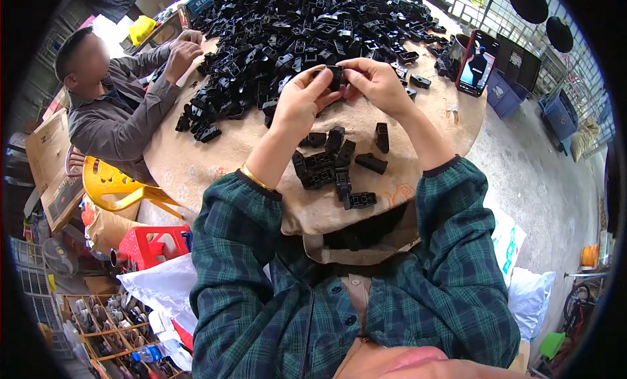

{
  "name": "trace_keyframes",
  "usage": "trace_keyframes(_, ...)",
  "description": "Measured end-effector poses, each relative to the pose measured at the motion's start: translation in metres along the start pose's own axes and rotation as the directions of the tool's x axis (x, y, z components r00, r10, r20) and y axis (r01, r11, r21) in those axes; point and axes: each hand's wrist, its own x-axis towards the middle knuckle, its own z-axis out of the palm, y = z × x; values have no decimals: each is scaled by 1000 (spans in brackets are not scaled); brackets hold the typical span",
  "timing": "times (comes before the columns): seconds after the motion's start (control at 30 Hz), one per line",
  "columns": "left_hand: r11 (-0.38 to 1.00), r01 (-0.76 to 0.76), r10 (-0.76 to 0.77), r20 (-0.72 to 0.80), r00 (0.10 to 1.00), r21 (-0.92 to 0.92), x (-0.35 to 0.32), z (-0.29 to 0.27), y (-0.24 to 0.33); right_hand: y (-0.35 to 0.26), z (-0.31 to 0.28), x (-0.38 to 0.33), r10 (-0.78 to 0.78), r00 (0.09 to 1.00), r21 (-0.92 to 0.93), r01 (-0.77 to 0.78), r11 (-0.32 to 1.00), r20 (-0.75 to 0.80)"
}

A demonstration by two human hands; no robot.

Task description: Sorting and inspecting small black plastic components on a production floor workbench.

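Both my hands meet over the near part of a cloth-covered table [261, 167]. My left hand [305, 98] is closed round a black plastic part [336, 77], and the fingers of my right hand [375, 82] pinch its right side. My fingers cover much of the part. Just beyond lies a large heap of similar black plastic parts [281, 36]. Nearer to me, below my wrists, a small group of these parts [320, 162] lies loosely on the cloth. One single part [371, 163] rests slightly apart at the group's right.
At the left, a person in a grey jacket [124, 118] sits at the heap with both hands raised. A phone [478, 64] stands upright on the table's right side. An open bag [366, 242] is at the table's near edge. Yellow [108, 189] and red [153, 245] stools stand left.
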Motion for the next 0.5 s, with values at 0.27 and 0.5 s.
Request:
trace_keyframes(0.27, 986, -85, 82, 32, 996, 141, -2, 0, -1, 10, -1, 3, 15, 999, -72, -19, 997, -50)
trace_keyframes(0.5, 832, -284, 286, 71, 956, 477, -10, 7, 4, 8, -2, 0, -22, 997, -166, 10, 986, -70)
